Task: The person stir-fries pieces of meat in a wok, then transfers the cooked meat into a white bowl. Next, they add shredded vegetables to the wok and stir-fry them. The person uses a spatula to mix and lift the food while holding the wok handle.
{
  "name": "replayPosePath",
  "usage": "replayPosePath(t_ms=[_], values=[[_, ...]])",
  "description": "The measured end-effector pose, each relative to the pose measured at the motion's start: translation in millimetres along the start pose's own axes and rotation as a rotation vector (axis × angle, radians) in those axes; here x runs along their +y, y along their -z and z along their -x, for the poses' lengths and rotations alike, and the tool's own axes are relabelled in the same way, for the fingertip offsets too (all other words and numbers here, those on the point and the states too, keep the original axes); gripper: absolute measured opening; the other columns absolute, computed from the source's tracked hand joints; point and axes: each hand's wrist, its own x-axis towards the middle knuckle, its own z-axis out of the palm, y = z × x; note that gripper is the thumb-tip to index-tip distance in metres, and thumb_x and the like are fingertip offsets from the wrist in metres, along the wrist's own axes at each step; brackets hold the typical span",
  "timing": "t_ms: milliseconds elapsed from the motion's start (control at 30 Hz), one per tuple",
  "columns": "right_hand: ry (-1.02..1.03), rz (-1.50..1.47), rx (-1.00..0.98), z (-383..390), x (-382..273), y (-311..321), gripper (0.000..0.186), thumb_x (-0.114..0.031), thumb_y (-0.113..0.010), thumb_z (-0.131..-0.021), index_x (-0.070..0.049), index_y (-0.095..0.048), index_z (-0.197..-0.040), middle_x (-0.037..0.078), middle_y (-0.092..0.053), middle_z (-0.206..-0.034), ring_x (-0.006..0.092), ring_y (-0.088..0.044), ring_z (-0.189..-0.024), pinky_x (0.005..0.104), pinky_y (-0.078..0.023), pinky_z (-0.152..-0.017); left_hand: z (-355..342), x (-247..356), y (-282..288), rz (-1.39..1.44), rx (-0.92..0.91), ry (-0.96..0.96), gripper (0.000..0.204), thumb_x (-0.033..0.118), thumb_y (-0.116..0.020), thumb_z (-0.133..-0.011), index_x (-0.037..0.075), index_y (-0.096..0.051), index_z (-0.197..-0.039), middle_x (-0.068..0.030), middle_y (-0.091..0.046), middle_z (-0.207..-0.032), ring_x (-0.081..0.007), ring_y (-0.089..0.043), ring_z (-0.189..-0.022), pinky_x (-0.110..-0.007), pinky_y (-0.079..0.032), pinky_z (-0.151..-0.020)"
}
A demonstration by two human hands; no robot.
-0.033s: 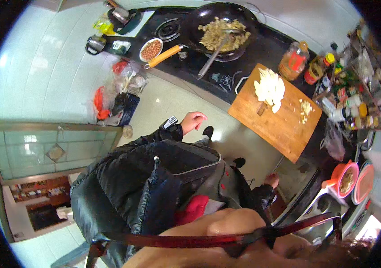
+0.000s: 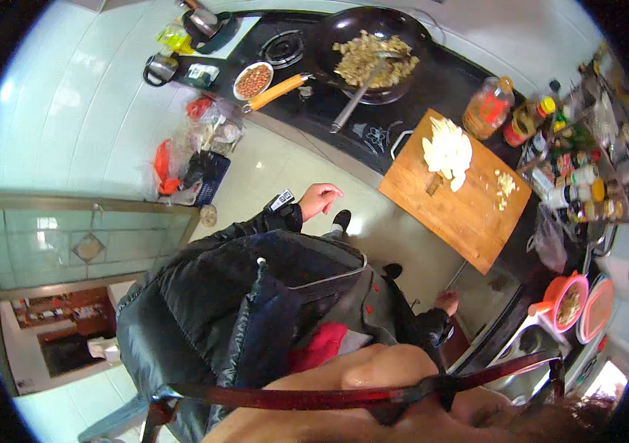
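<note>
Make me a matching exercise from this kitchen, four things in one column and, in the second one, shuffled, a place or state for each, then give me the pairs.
Column one
1. wooden cutting board
2. long-handled cooking utensil
3. bowl of reddish-brown nuts
4. left hand

Column two
A. empty, fingers slightly curled
B. lying with its far end in the food in the black wok
C. bearing pale slices and small chopped bits
D. white, near the bare burner

Pairs: 1-C, 2-B, 3-D, 4-A
</note>
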Motion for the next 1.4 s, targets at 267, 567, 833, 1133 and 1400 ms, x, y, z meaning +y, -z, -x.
replayPosePath(t_ms=[267, 567, 833, 1133, 1400], values=[[0.178, -0.046, 0.108, -67, -10, -41, 0.023, -0.030, -0.055, -0.097, -0.013, -0.058, -0.082, 0.006, -0.055, -0.073, 0.0204, -0.052, -0.063, 0.0367, -0.044, -0.056, -19, 20, 29, 0.003, 0.009, -0.052, 0.022, 0.016, -0.052, -0.099, 0.001, -0.066, -0.105, -0.0007, -0.054, -0.065, -0.0080, -0.050, -0.056, -0.025, -0.042, -0.051], [0.337, -0.019, 0.062, -193, -35, -137, 0.017, -0.026, -0.055, -0.095, -0.011, -0.057, -0.088, 0.007, -0.057, -0.076, 0.0200, -0.054, -0.063, 0.0360, -0.045, -0.055, -19, 25, -25, -0.192, -0.045, 0.055, 0.021, 0.010, -0.047, -0.099, 0.001, -0.065, -0.105, 0.0007, -0.053, -0.065, -0.0074, -0.050, -0.059, -0.022, -0.042, -0.058], [0.428, 0.054, 0.009, -273, -51, -196, 0.014, -0.022, -0.054, -0.094, -0.009, -0.057, -0.093, 0.007, -0.058, -0.078, 0.0197, -0.055, -0.063, 0.0353, -0.047, -0.055, -17, -6, -46, -0.238, 0.026, 0.140, 0.021, 0.009, -0.046, -0.099, 0.002, -0.065, -0.106, -0.0001, -0.054, -0.063, -0.0083, -0.052, -0.058, -0.023, -0.040, -0.057], [0.482, 0.111, -0.020, -306, -55, -222, 0.013, -0.018, -0.054, -0.093, -0.006, -0.056, -0.098, 0.008, -0.059, -0.080, 0.0193, -0.057, -0.062, 0.0346, -0.048, -0.054, -11, -15, -42, -0.244, 0.097, 0.163, 0.022, 0.011, -0.049, -0.098, 0.000, -0.065, -0.108, 0.0007, -0.055, -0.063, -0.0072, -0.052, -0.058, -0.022, -0.038, -0.055], [0.518, 0.161, -0.028, -310, -60, -234, 0.015, -0.014, -0.054, -0.092, -0.004, -0.056, -0.103, 0.009, -0.061, -0.082, 0.0190, -0.059, -0.062, 0.0339, -0.049, -0.054, -9, -14, -42, -0.247, 0.128, 0.200, 0.022, 0.013, -0.049, -0.099, 0.001, -0.065, -0.109, 0.0007, -0.056, -0.063, -0.0067, -0.052, -0.057, -0.022, -0.035, -0.053]])
